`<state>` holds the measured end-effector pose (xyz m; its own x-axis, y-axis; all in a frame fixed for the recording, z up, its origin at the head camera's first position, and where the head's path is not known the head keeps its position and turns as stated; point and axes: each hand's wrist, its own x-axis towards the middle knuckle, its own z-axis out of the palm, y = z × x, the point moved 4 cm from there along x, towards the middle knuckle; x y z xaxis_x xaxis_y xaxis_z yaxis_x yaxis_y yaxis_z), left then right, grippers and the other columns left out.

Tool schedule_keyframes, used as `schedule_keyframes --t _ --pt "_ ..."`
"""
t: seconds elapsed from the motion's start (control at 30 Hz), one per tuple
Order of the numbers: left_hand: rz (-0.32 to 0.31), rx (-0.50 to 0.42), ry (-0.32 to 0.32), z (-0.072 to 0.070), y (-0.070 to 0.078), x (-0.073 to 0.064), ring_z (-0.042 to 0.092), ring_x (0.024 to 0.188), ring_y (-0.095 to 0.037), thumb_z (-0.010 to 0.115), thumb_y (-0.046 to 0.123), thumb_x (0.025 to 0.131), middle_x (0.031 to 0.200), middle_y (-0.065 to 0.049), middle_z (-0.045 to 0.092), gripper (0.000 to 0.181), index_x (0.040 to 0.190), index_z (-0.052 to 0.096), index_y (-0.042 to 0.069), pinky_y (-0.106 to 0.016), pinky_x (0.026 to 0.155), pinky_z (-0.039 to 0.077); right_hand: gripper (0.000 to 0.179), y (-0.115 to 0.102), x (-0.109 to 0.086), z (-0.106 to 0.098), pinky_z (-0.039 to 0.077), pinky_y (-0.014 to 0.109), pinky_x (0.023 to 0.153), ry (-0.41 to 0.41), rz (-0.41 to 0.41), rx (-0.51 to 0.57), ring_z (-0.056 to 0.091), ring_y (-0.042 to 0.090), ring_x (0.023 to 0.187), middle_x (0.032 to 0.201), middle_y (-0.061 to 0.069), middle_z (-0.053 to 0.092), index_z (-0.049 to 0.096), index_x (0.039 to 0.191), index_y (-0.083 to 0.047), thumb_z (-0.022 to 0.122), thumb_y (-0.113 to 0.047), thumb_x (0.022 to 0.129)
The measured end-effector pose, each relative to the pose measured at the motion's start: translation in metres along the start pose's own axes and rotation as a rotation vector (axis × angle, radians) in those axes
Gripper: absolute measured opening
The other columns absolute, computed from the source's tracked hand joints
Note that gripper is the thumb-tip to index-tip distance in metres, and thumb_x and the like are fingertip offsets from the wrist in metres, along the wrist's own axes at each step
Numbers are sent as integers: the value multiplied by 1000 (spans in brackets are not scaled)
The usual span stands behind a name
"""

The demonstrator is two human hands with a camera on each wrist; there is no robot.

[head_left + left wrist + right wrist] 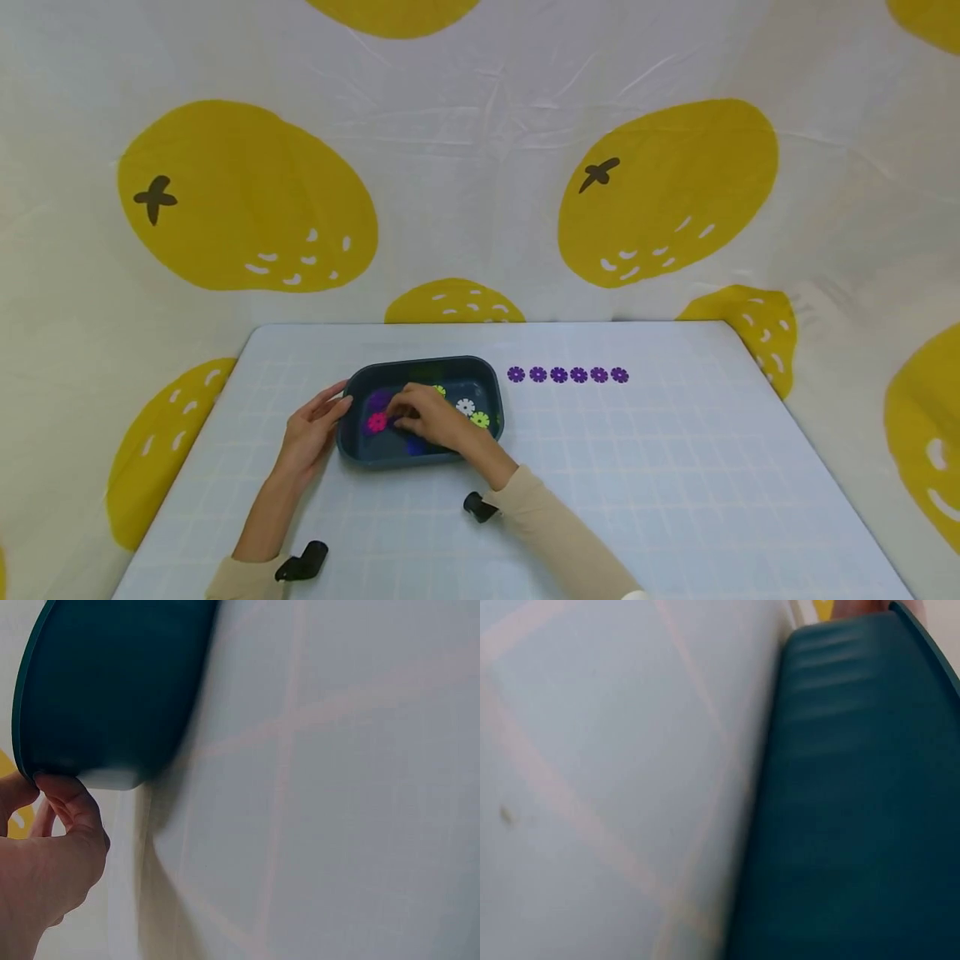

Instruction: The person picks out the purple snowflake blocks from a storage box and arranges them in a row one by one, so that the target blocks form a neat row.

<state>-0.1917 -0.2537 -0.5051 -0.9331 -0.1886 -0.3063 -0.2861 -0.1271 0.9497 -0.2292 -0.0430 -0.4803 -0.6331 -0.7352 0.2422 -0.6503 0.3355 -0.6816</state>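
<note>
A dark teal tray [367,461] with rounded corners stands on the table. At its left end, my left hand [306,437] holds the rim; the left wrist view shows thumb and finger pinching the tray's edge [26,742]. My right hand [431,414] reaches in over the front wall, fingers bent down beside a pink flower-shaped disc [377,422]. I cannot tell whether those fingertips hold a disc. Also inside are a white disc [466,407] and a yellow-green disc [480,420], with another partly behind the hand. The right wrist view shows the tray's outer wall [855,787].
Right of the tray, several purple flower discs [558,375] lie in a straight row near the back of the white table [675,467]. Behind the table hangs a pale cloth [465,183] printed with yellow fruit. Black wrist cameras [303,562] sit at both cuffs.
</note>
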Motion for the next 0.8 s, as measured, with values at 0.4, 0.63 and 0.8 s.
schedule_keyframes --t 0.4,0.63,0.8 --pt "-18 3 25 0 -1 -2 59 97 -3 79 32 93 101 14 67 56 144 61 15 -16 80 50 12 13 -19 -31 53 20 81 192 21 27 64 19 91 98 10 63 72 109 1 70 -2 98" --pt "-37 16 26 -1 -2 -1 58 98 -4 78 33 94 102 14 66 57 145 60 17 -16 79 48 16 18 -31 -53 55 22 82 289 26 35 65 20 93 100 10 64 72 111 0 71 -2 96" --pt "-37 25 29 -2 -1 1 57 96 -3 78 34 94 102 15 66 57 145 60 18 -16 76 47 16 25 -42 -68 56 25 83 374 63 87 65 21 93 101 10 65 72 113 0 71 -2 96"
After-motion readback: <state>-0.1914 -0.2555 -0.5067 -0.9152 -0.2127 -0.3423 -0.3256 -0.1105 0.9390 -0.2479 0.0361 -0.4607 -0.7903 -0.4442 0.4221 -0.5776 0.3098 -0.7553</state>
